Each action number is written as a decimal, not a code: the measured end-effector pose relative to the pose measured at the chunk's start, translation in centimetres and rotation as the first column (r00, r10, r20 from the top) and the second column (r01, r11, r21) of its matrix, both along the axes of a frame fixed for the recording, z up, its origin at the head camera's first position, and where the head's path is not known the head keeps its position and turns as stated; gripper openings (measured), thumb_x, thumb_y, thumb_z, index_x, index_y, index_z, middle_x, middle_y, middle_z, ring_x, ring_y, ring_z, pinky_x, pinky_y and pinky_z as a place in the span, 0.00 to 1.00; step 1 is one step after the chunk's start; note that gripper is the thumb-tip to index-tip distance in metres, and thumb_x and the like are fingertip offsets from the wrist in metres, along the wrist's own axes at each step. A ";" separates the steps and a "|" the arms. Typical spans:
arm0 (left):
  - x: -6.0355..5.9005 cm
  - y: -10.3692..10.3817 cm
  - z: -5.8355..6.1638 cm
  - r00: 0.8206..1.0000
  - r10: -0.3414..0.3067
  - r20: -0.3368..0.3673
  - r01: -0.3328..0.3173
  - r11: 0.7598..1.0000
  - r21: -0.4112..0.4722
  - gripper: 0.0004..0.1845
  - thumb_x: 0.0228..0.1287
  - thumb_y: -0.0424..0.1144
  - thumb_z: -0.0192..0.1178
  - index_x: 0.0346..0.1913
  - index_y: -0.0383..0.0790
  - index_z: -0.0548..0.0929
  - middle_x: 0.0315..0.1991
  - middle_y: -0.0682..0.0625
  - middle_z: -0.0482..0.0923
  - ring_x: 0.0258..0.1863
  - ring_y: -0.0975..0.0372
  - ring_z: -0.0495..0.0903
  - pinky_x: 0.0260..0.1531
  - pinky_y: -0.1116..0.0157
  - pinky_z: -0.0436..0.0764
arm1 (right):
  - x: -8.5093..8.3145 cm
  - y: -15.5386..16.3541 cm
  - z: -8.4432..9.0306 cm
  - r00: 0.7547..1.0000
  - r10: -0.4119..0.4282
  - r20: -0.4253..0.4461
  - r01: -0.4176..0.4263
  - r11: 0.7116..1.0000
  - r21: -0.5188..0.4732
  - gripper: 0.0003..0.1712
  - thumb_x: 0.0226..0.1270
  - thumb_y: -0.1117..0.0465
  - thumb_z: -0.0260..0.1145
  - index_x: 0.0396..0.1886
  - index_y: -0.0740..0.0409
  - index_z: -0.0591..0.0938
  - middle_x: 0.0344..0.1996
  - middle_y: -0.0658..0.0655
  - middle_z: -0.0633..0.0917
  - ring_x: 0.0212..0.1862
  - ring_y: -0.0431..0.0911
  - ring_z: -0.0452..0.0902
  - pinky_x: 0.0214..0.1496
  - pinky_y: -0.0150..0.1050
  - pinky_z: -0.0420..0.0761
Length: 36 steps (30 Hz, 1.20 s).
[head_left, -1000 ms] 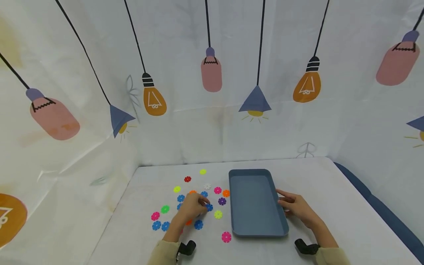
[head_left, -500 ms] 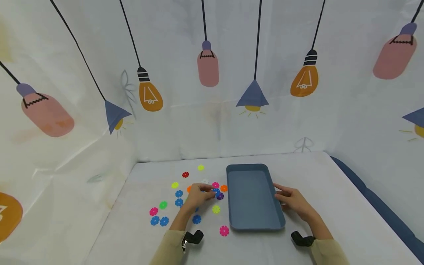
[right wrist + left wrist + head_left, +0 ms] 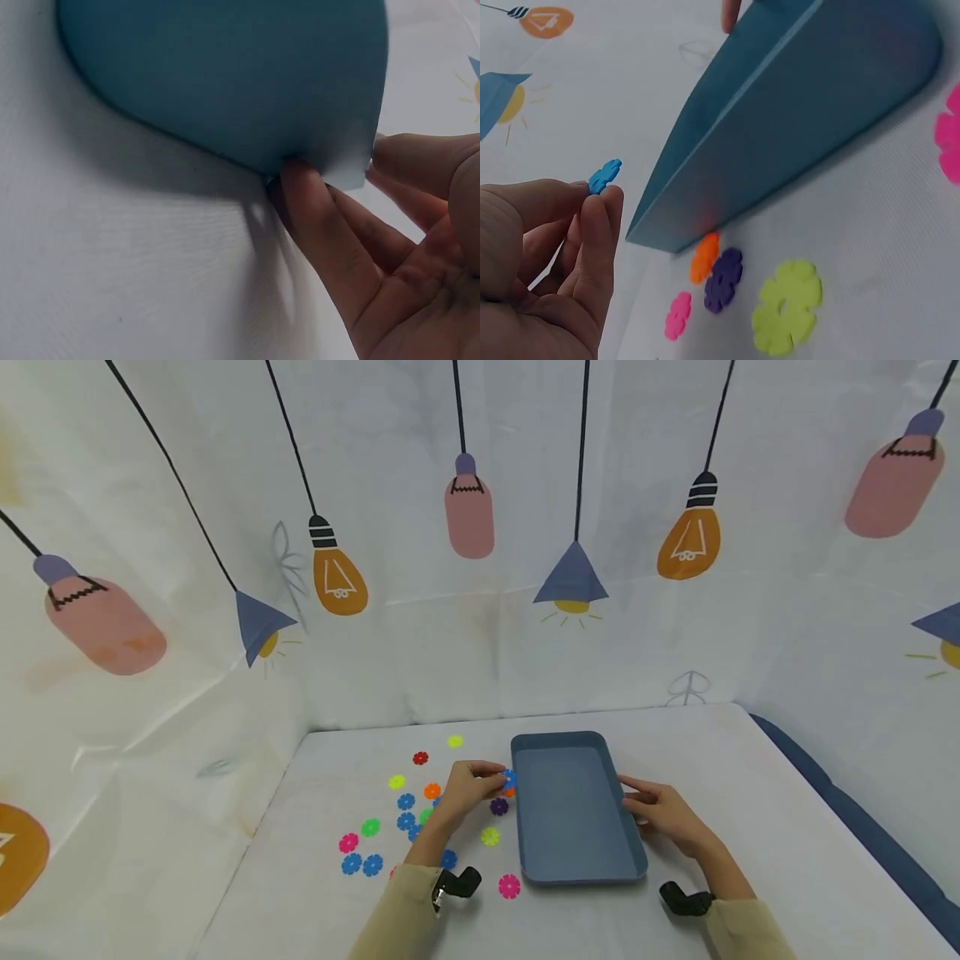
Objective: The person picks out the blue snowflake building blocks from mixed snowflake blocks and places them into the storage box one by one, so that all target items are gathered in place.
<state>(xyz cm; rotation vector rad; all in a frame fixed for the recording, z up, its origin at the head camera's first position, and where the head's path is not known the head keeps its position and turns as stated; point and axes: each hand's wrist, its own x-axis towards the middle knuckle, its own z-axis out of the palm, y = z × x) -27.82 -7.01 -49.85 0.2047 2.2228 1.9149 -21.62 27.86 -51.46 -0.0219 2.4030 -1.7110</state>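
Observation:
My left hand (image 3: 471, 785) pinches a small blue flower-shaped disc (image 3: 509, 777) between thumb and fingertips, raised just left of the blue tray's (image 3: 573, 868) left rim. The left wrist view shows the same blue disc (image 3: 604, 175) at my fingertips (image 3: 600, 217) beside the blue tray's wall (image 3: 780, 142). My right hand (image 3: 660, 814) rests against the tray's right edge; in the right wrist view its fingers (image 3: 330, 232) touch the blue tray's rim (image 3: 225, 82), thumb on top. The tray looks empty.
Several coloured flower discs lie on the white table left of the tray: purple (image 3: 498, 807), yellow-green (image 3: 490, 837), pink (image 3: 509, 886), orange (image 3: 431, 791), red (image 3: 420, 758), blue (image 3: 362, 864). A printed curtain walls the table at back and sides.
My left hand picked a blue disc from the pile and carried it up and right to the tray's left rim. The right hand stayed on the tray's right edge.

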 end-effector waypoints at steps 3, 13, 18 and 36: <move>-0.7 0.8 0.2 1.000 -0.007 -0.022 0.007 1.000 0.014 0.13 0.63 0.34 0.66 0.47 0.30 0.85 0.34 0.44 0.82 0.33 0.53 0.85 0.37 0.63 0.85 | -0.3 -0.1 0.2 1.000 0.012 -0.012 -0.012 1.000 0.011 0.31 0.71 0.60 0.63 0.71 0.61 0.67 0.59 0.72 0.75 0.56 0.59 0.76 0.42 0.47 0.84; -1.9 4.2 0.3 0.999 -0.046 0.006 0.045 0.997 0.065 0.12 0.61 0.30 0.66 0.45 0.27 0.84 0.36 0.43 0.81 0.30 0.58 0.85 0.34 0.64 0.85 | 0.5 0.6 -0.1 1.000 -0.006 0.015 0.006 1.000 0.022 0.32 0.71 0.60 0.63 0.71 0.61 0.67 0.60 0.74 0.74 0.58 0.62 0.74 0.43 0.49 0.84; -2.6 5.4 0.4 0.998 -0.063 -0.004 0.063 0.995 0.077 0.13 0.62 0.30 0.65 0.48 0.26 0.83 0.39 0.43 0.83 0.32 0.57 0.86 0.36 0.63 0.85 | 0.3 0.7 0.0 1.000 0.000 0.008 0.000 1.000 0.003 0.32 0.71 0.60 0.63 0.71 0.61 0.67 0.57 0.72 0.77 0.54 0.59 0.77 0.40 0.46 0.84; -4.0 9.7 0.9 0.995 -0.103 0.009 0.102 0.990 0.095 0.14 0.62 0.26 0.64 0.49 0.20 0.81 0.37 0.41 0.83 0.31 0.55 0.86 0.35 0.63 0.85 | -0.4 0.0 -0.3 1.000 -0.003 -0.001 0.003 1.000 -0.021 0.30 0.71 0.62 0.63 0.70 0.61 0.68 0.56 0.70 0.78 0.52 0.56 0.78 0.39 0.44 0.83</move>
